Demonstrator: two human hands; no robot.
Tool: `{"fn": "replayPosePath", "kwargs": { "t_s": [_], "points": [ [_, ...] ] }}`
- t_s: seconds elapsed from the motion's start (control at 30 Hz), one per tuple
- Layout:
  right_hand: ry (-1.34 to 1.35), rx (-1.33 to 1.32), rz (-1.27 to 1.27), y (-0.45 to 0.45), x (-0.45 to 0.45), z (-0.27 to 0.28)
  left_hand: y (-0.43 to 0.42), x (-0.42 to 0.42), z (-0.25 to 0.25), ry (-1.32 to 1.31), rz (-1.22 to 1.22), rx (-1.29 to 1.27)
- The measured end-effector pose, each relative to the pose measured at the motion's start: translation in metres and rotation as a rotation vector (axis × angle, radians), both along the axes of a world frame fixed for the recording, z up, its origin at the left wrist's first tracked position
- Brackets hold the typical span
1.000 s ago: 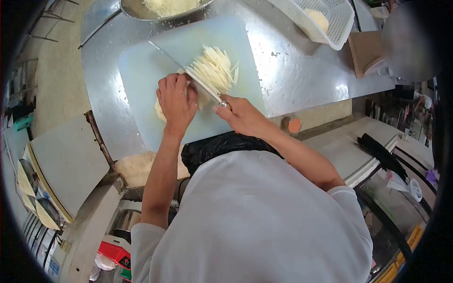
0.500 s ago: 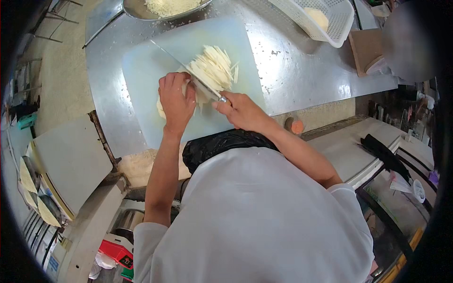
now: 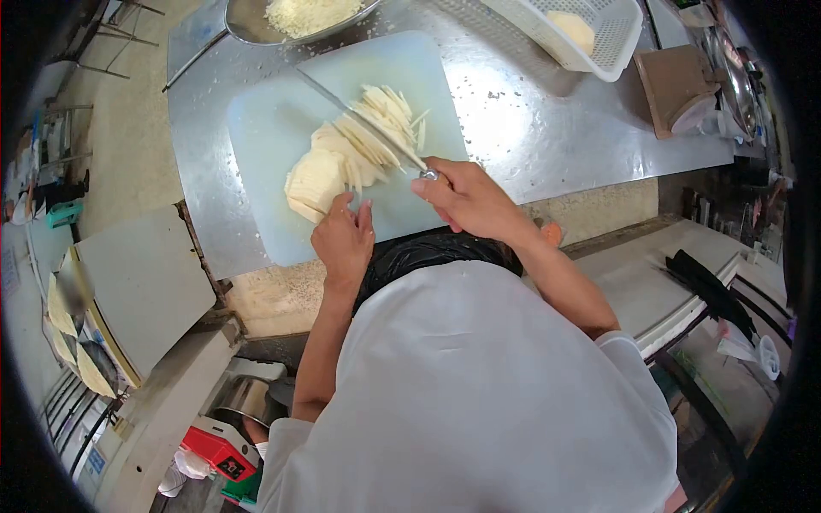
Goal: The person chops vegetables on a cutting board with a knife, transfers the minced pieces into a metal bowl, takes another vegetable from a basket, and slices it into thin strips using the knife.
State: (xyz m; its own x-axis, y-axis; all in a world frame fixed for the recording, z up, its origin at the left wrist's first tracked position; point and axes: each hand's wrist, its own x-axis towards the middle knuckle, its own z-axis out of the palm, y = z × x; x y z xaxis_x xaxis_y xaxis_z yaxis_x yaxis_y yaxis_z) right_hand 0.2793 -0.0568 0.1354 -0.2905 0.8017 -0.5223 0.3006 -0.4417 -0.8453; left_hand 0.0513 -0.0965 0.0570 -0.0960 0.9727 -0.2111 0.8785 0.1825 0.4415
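My right hand (image 3: 466,198) is closed around the handle of a kitchen knife (image 3: 363,122). The blade slants up and left across the cutting board (image 3: 261,128), against a pile of pale cut strips (image 3: 386,107). On the near side of the blade, thin overlapping slices of a pale peeled vegetable, like potato (image 3: 312,181), lie fanned out. My left hand (image 3: 344,244) is at the near edge of these slices. Its thumb and forefinger are apart, with a few loose strips close to the fingertips.
A metal bowl (image 3: 238,19) of shredded pale food stands at the table's far side. A white perforated basket (image 3: 605,58) holds a pale peeled piece (image 3: 571,31). A brown board (image 3: 671,90) stands at the right end of the metal table (image 3: 547,128).
My left hand has moved off the slices toward my body, uncovering them. The knife and right hand have shifted slightly right, and the view has shifted a little.
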Motion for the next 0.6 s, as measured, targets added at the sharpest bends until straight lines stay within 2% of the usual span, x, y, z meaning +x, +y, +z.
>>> {"fn": "replayPosePath", "kwargs": {
  "t_s": [0.07,0.17,0.37,0.6],
  "points": [
    [-0.036,0.044,-0.007,0.002,0.014,0.004,0.001,0.003,0.003,-0.012,0.031,-0.010],
    [-0.193,0.269,-0.028,0.007,0.033,-0.014,0.000,0.007,0.003,-0.010,0.047,0.004],
    [-0.426,0.382,-0.006,0.010,0.033,-0.052,0.002,0.009,-0.002,0.046,-0.003,0.077],
    [-0.404,0.382,0.078,-0.007,0.008,-0.054,0.009,0.018,0.005,0.062,0.000,0.084]
  ]
}}
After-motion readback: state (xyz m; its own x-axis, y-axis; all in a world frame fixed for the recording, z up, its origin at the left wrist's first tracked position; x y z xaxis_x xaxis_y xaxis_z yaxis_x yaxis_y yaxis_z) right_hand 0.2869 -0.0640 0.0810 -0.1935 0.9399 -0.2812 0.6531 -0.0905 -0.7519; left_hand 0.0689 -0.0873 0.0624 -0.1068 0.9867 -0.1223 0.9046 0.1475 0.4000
